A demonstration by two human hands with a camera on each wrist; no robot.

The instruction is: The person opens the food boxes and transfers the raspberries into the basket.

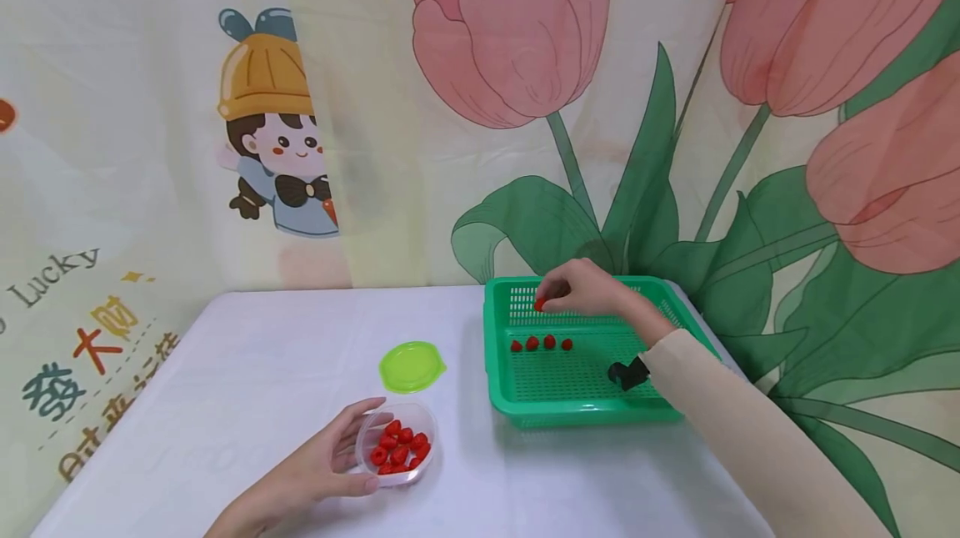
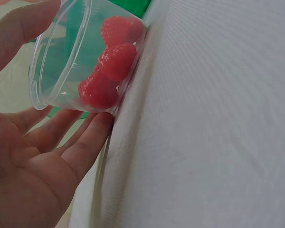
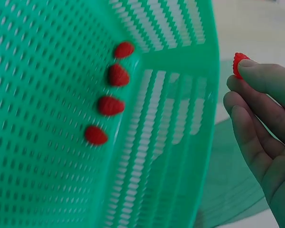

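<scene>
My left hand (image 1: 330, 455) holds a clear plastic tub (image 1: 364, 438) from its left side, thumb in front and fingers behind. Several red raspberries (image 1: 400, 455) lie in the tub, and three show through its wall in the left wrist view. My right hand (image 1: 581, 288) is up by the far rim of a green basket (image 1: 498, 396). Between its thumb and forefinger it pinches one raspberry (image 3: 238, 65). A row of several raspberries (image 3: 110, 105) lies on the basket floor along the far wall.
A lime-green lid (image 1: 412, 367) lies on the white tablecloth (image 1: 300, 354) behind the tub, left of the basket. The black wrist camera (image 1: 628, 373) hangs below my right wrist. A printed curtain (image 1: 390, 146) with tulips stands behind the table.
</scene>
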